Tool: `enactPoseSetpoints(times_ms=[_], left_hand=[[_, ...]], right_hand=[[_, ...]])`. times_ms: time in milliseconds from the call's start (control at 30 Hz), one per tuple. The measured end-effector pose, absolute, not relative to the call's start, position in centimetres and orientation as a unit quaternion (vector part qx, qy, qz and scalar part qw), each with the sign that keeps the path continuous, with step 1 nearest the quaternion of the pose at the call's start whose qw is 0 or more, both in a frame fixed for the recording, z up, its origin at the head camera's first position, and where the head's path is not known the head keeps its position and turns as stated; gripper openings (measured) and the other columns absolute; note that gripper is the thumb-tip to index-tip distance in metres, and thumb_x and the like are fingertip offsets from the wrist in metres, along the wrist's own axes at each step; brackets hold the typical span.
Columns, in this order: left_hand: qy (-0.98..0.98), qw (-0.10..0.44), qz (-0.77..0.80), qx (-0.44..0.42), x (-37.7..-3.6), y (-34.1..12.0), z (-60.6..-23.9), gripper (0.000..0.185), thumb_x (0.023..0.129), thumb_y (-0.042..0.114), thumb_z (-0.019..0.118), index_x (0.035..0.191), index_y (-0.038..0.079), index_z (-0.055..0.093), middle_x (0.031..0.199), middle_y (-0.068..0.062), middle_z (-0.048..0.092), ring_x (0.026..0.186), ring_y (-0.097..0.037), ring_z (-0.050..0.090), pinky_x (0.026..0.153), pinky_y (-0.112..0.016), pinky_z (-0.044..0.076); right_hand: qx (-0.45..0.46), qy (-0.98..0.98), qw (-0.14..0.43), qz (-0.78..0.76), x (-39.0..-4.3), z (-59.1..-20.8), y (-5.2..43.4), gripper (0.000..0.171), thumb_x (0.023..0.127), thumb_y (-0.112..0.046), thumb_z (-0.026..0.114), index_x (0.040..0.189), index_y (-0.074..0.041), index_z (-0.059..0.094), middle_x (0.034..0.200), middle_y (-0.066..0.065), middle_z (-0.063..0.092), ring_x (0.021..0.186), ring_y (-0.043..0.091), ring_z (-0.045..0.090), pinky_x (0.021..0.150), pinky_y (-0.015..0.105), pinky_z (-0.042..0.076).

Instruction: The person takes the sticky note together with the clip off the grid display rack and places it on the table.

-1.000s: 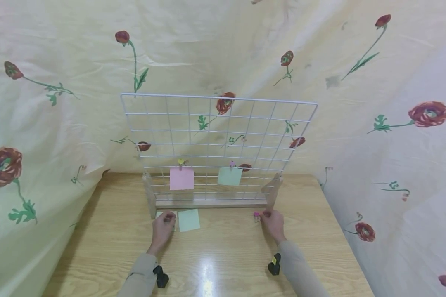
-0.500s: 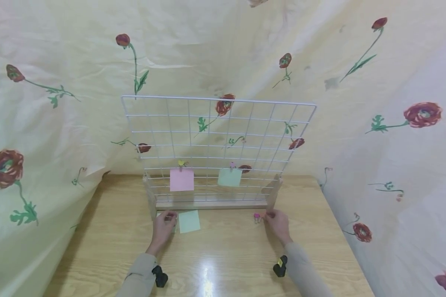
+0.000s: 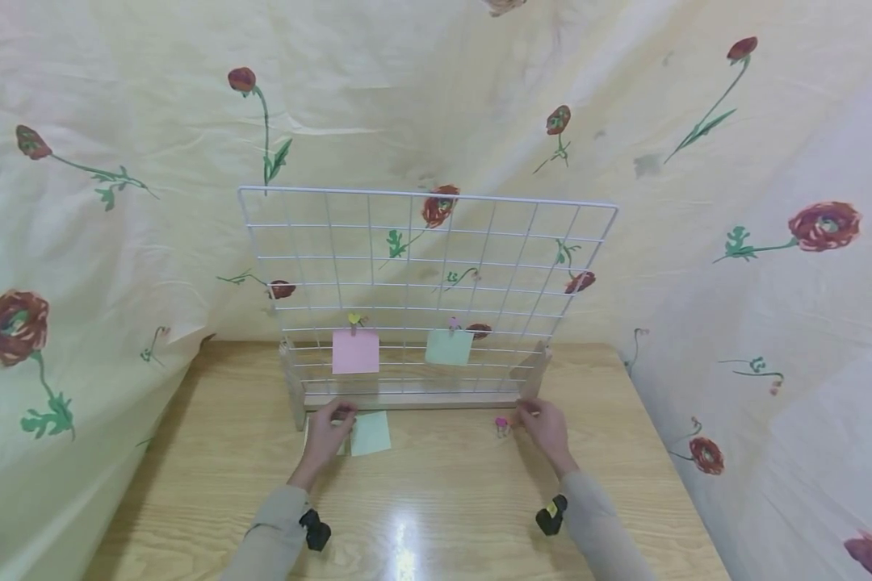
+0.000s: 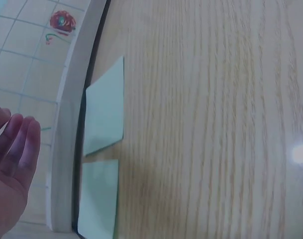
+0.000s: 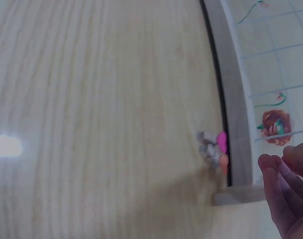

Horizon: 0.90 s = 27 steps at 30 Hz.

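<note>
Floral cloth behind, wooden bench (image 3: pixel 436 516) below. Left hand (image 3: pixel 329 432) open, fingers relaxed, over a green note (image 3: pixel 370 432) lying flat before the grid stand (image 3: pixel 414 399). Right hand (image 3: pixel 545 426) loosely open, holding nothing, just beside a pink clip (image 3: pixel 502 423). Likely trouble: knocking the wire grid (image 3: pixel 429 274) (light, upright) or flicking the clip away with a careless reach. Farther up, pink note (image 3: pixel 355 350) and green note clipped on (image 3: pixel 449 346), both clear of the hands.
</note>
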<state>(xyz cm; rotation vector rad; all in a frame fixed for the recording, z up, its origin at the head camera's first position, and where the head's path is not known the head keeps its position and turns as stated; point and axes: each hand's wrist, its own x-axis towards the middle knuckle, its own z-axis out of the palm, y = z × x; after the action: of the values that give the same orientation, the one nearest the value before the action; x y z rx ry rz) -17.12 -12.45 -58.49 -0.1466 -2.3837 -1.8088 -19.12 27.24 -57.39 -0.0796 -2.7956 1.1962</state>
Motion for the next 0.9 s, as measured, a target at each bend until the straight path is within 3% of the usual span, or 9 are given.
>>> enactPoseSetpoints(times_ms=[267,633,900], left_hand=[[-0.785,0.072,-0.611,-0.069,-17.6,-10.9,-59.2,0.013,0.087,-0.011,0.061,0.1,-0.011,0.062,0.092,-0.019,0.065,0.08,-0.027,0.064,0.065,-0.023,0.057],[-0.784,0.074,-0.608,-0.101,-16.7,-8.6,-54.6,0.013,0.084,-0.017,0.06,0.096,-0.011,0.063,0.092,-0.027,0.065,0.083,-0.044,0.063,0.067,-0.024,0.057],[-0.759,0.07,-0.635,-0.127,-17.6,-7.4,-56.1,0.014,0.084,-0.019,0.059,0.097,-0.015,0.06,0.094,-0.031,0.063,0.085,-0.051,0.061,0.069,-0.029,0.059]], right_hand=[[0.007,-0.902,0.079,0.423,-19.7,-55.9,25.8,0.018,0.089,-0.001,0.067,0.105,0.007,0.067,0.096,0.022,0.068,0.083,0.033,0.067,0.068,0.036,0.058],[-0.01,-0.89,0.068,0.452,-20.0,-54.3,24.8,0.022,0.092,-0.009,0.064,0.11,0.004,0.066,0.103,0.02,0.068,0.082,0.033,0.067,0.06,0.027,0.056],[0.005,-0.874,0.075,0.48,-20.4,-52.7,23.8,0.023,0.093,-0.009,0.063,0.111,0.005,0.066,0.104,0.02,0.068,0.084,0.035,0.068,0.067,0.032,0.058]])
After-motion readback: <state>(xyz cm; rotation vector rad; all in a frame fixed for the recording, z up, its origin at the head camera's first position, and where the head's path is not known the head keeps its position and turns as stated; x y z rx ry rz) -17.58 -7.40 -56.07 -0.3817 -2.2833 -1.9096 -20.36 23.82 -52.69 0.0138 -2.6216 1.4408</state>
